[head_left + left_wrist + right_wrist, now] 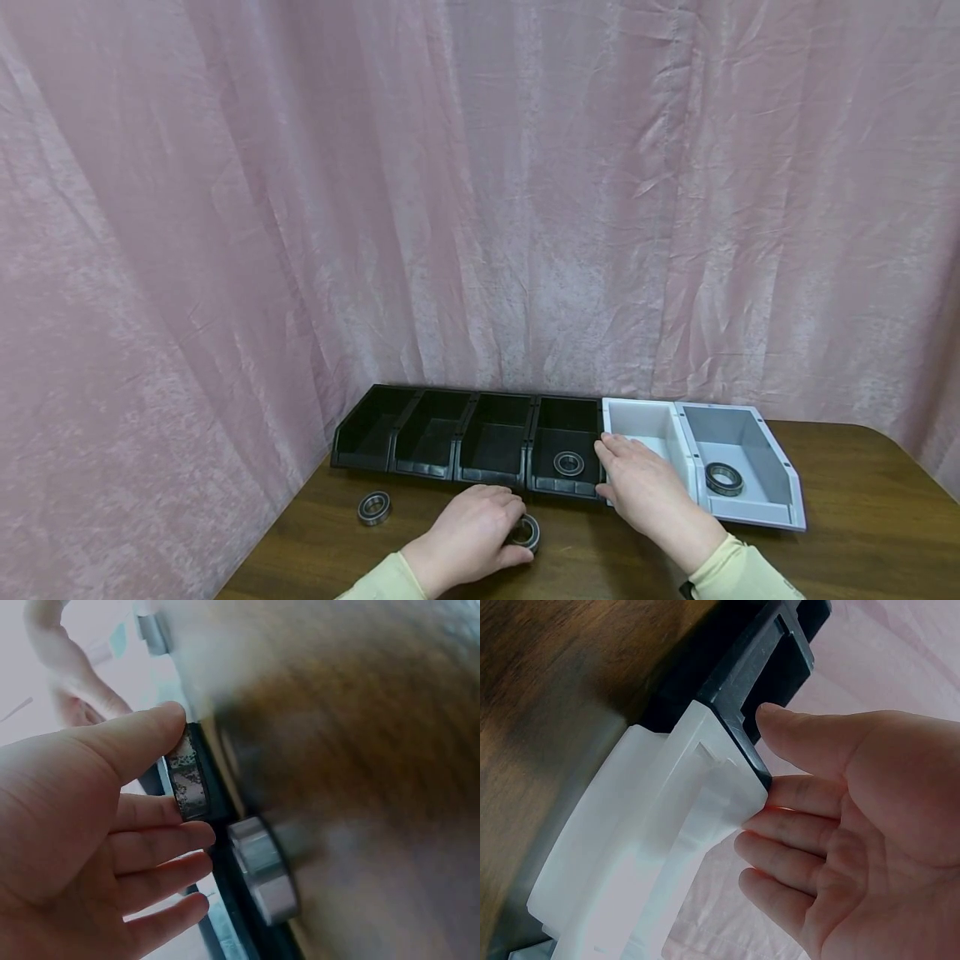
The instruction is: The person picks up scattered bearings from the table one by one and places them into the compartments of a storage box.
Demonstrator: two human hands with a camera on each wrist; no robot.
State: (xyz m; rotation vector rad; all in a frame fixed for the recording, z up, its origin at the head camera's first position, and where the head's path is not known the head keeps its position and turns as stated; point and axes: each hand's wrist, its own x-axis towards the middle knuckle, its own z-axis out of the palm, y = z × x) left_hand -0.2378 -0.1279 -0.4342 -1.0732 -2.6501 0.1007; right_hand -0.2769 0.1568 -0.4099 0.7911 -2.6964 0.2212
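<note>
Pinches a ball bearing (533,530) between the thumb and fingers of the left hand (472,535), tilted, just in front of the row of four black bins (423,465). Holds the right hand (647,490) released, with nearly straight fingers, over the shared edge of the rightmost black bin (555,488) and the white bin (641,415). Meets the bins' front lips just past the left fingertips; has open room on the table (847,467) to the right of the held bearing, and leftward up to a second bearing (364,512). Shows a third bearing (558,464) in the rightmost black bin, a fourth bearing (724,491) in the grey bin (765,475). Hides the held bearing's left side and part of the white bin behind the hands. Cuts off both sleeves (746,575) and the table's near edge. Cannot tell any contact between held bearing and table.
</note>
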